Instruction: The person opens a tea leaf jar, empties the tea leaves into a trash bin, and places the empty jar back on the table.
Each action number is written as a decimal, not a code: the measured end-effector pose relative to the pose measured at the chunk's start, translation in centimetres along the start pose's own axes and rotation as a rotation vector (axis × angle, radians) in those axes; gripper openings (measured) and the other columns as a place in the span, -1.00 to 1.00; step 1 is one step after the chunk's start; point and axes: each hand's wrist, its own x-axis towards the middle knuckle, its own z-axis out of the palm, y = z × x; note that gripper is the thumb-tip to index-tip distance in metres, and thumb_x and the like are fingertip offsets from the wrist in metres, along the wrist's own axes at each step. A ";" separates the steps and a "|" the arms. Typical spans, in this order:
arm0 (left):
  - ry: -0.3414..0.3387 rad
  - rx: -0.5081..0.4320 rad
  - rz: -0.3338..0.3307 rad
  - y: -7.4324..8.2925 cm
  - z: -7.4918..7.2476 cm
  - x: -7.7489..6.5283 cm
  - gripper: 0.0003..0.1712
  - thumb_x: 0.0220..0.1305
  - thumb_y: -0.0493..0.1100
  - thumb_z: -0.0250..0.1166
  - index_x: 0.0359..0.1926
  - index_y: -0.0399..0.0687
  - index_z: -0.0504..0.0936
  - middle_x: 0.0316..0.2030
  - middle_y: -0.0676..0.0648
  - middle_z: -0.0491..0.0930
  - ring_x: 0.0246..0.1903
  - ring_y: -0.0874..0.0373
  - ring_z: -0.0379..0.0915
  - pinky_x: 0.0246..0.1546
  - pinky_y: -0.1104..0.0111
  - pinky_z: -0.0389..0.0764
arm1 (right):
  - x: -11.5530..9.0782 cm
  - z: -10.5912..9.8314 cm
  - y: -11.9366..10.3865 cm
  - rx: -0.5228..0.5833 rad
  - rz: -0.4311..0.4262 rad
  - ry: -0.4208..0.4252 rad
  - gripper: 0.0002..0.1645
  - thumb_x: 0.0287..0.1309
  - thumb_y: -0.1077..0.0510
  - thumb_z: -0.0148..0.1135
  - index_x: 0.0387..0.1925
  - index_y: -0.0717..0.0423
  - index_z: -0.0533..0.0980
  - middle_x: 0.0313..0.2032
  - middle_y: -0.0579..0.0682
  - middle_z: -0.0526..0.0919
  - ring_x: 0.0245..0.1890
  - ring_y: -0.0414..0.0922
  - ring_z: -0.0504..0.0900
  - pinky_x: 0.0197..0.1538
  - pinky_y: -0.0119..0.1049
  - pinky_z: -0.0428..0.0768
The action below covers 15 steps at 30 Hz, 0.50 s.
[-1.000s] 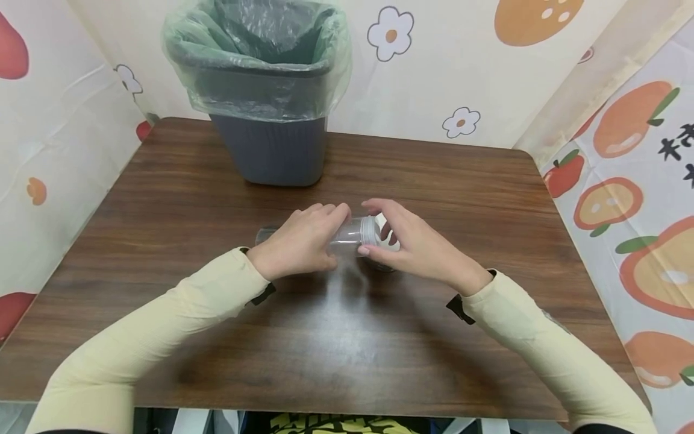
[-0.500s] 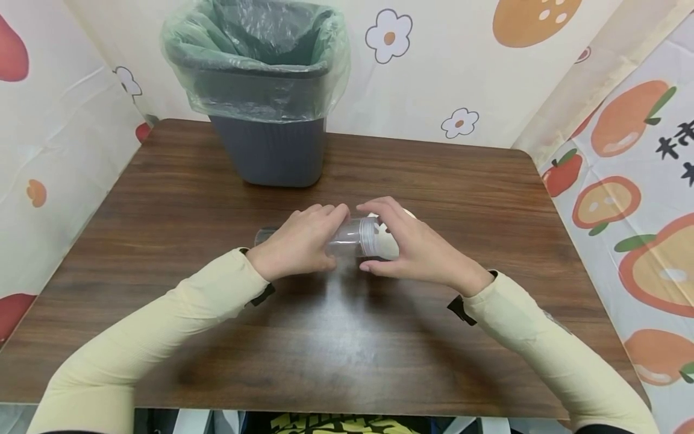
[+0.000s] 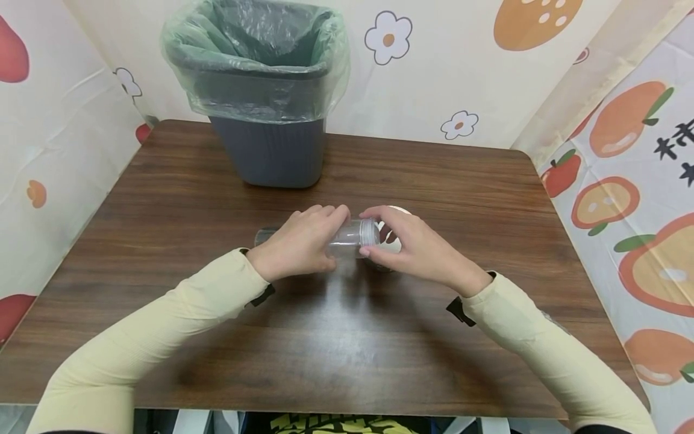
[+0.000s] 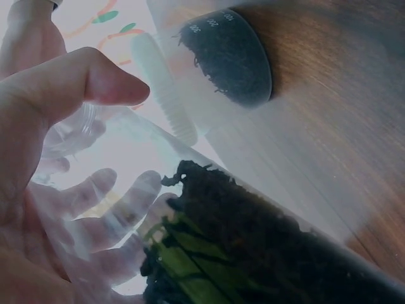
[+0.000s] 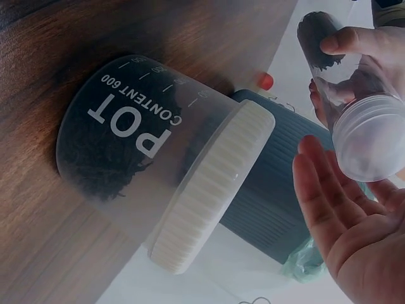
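Meanwhile, the left hand (image 3: 303, 242) gripped the slim clear jar (image 3: 346, 238) of dark shreds (image 5: 320, 39), held sideways above the wood-grain table (image 3: 336, 343). The right hand (image 3: 417, 244), wider half a second earlier, had drawn in around the screw cap (image 3: 369, 235) (a pinch or not, I could not tell), so the cap seemed back within its reach. Nearby stood the white-lidded POT jar (image 5: 155, 149); farther back, the bin (image 3: 265, 154).

L arm (image 3: 162, 319) & R arm (image 3: 558, 346) reach fwd & angle in twd each other, L hand (image 3: 300, 242) back-up w/ fingers (image 3: 340, 217) curled in a grip, R hand (image 3: 420, 247) opp it, thumb (image 3: 382, 256) & index (image 3: 386, 212) curved into a pinch.
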 end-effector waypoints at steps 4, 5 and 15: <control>-0.005 0.003 0.001 0.0 0.0 -0.1 -0.38 -0.26 -0.19 0.53 -0.19 -0.04 0.33 -0.39 0.03 0.41 -0.35 0.09 0.35 -0.47 0.24 0.38 | -0.1 0.1 0.0 -0.001 -0.051 0.016 -0.41 0.10 -0.03 0.33 0.13 0.06 0.40 -0.11 -0.21 0.51 -0.22 -0.20 0.50 -0.16 -0.27 0.49; -0.005 0.005 0.004 0.0 0.0 -0.1 -0.38 -0.26 -0.19 0.53 -0.19 -0.04 0.33 -0.40 0.03 0.40 -0.36 0.09 0.34 -0.48 0.24 0.37 | -0.1 0.1 0.0 -0.007 -0.063 0.018 -0.39 0.08 -0.02 0.35 0.14 0.06 0.39 -0.09 -0.21 0.51 -0.21 -0.20 0.50 -0.15 -0.27 0.49; -0.015 0.019 0.017 0.0 0.1 -0.1 -0.40 -0.25 -0.20 0.49 -0.19 -0.07 0.34 -0.44 0.04 0.38 -0.40 0.09 0.32 -0.51 0.24 0.37 | -0.3 0.0 -0.4 -0.043 0.050 -0.037 -0.13 0.03 -0.29 0.30 0.29 -0.02 0.25 0.04 -0.20 0.45 -0.16 -0.24 0.49 -0.14 -0.28 0.51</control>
